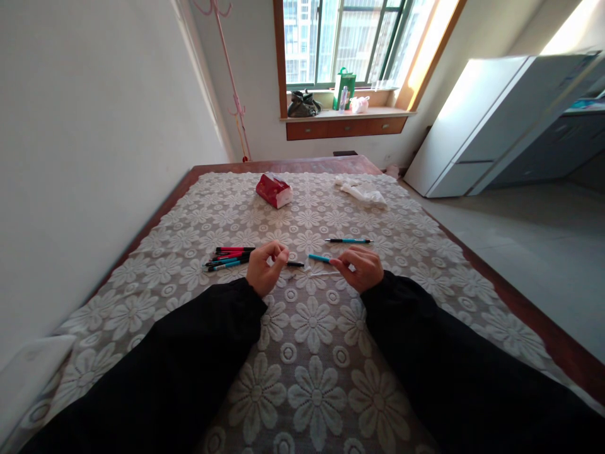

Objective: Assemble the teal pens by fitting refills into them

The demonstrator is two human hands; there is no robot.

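Observation:
My right hand (360, 267) pinches one end of a blue pen barrel (319, 258), which points left. Just in front of that hand a thin, clear-looking stick (324, 273) lies on the cloth. My left hand (267, 267) is closed, thumb and forefinger pressed together; whatever is in them is too small to make out. Right beside its fingertips is a black pen part (295, 264); whether the fingers touch it I cannot tell. Several red, black and blue pens (229, 257) lie in a group left of this hand. Beyond my right hand rests a blue and black pen (348, 240).
A flowered lace tablecloth (313, 321) covers the wooden table (326, 165). Toward the far side lie a red tissue pack (274, 190) and a crumpled white plastic bag (363, 192). A white object (33, 366) sits at the near left edge, beside the wall.

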